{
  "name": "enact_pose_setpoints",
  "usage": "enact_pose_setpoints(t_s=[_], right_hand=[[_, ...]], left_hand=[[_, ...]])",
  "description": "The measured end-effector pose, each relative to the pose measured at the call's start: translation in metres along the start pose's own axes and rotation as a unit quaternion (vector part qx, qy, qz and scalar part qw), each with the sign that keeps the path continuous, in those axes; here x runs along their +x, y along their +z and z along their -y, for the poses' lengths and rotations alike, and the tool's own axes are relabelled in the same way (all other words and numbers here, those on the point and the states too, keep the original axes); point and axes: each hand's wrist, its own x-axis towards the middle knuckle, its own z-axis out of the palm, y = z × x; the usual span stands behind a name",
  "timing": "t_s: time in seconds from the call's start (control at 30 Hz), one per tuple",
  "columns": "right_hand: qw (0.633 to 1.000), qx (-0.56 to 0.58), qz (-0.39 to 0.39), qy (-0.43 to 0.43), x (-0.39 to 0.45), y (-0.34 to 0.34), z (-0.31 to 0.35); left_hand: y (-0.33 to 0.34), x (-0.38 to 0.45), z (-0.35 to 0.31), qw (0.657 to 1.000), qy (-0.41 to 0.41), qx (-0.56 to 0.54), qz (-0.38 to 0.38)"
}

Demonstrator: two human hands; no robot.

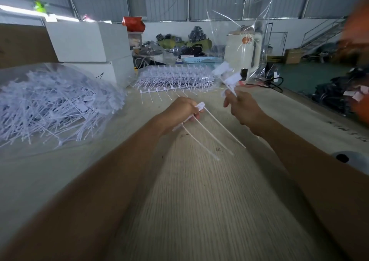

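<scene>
My left hand (180,113) grips three white plastic tag ties (207,132) by their flat heads; their thin tails fan out toward me over the wooden table (199,200). My right hand (242,108) is raised a little farther right and pinches a few more white ties (227,77), whose tag heads stick up above the fingers. A clear plastic bag (251,35) stands up behind that hand; I cannot tell whether the hand holds it.
A big loose heap of white ties (50,102) in clear plastic lies at the left. Neat rows of ties (173,79) sit at the table's far middle. White boxes (87,43), a blue basket (201,60) and a white appliance (242,53) stand behind.
</scene>
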Motion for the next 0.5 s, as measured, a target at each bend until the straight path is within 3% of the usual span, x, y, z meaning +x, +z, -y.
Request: enact_pose_setpoints(t_s=[0.17, 0.27, 0.4, 0.5], right_hand=[[0.990, 0.060, 0.115, 0.053, -0.004, 0.011, 0.010], [0.979, 0.084, 0.170, 0.076, -0.008, 0.008, 0.014], [0.970, 0.162, 0.153, 0.096, -0.008, 0.004, 0.016], [0.960, 0.209, 0.151, 0.107, -0.007, 0.004, 0.017]], left_hand=[[0.002, -0.001, -0.002, 0.999, 0.024, 0.024, 0.026], [0.003, -0.003, -0.002, 0.998, 0.045, -0.015, 0.039], [0.006, 0.000, -0.004, 0.999, 0.036, -0.027, -0.023], [0.008, 0.001, -0.004, 1.000, 0.017, -0.012, -0.018]])
